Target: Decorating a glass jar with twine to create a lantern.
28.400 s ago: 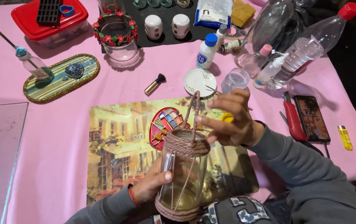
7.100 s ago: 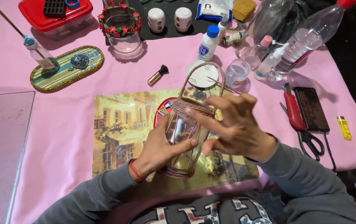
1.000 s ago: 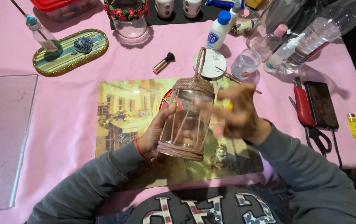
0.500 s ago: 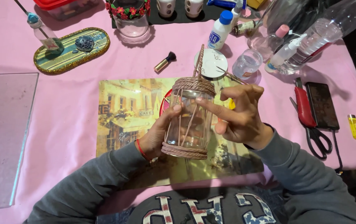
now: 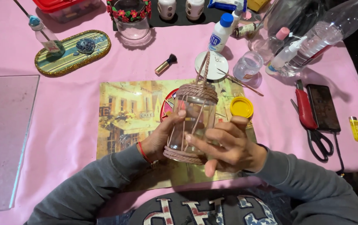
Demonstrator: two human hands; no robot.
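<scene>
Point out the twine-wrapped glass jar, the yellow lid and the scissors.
glass jar (image 5: 191,121), head view, on the clear side wall between the twine bands.
yellow lid (image 5: 241,107), head view, on the middle of its top.
scissors (image 5: 305,109), head view, on the red sheath over the blades.

Home craft setup: surface (image 5: 62,108) under a pink cloth, crowded with hobby supplies — glue bottle (image 5: 220,36), scissors (image 5: 312,125), small brush (image 5: 165,65), picture placemat (image 5: 125,112), flower-trimmed jar (image 5: 131,18), red-lidded storage box (image 5: 68,6), plastic bottles (image 5: 316,39), phone (image 5: 323,107).
</scene>
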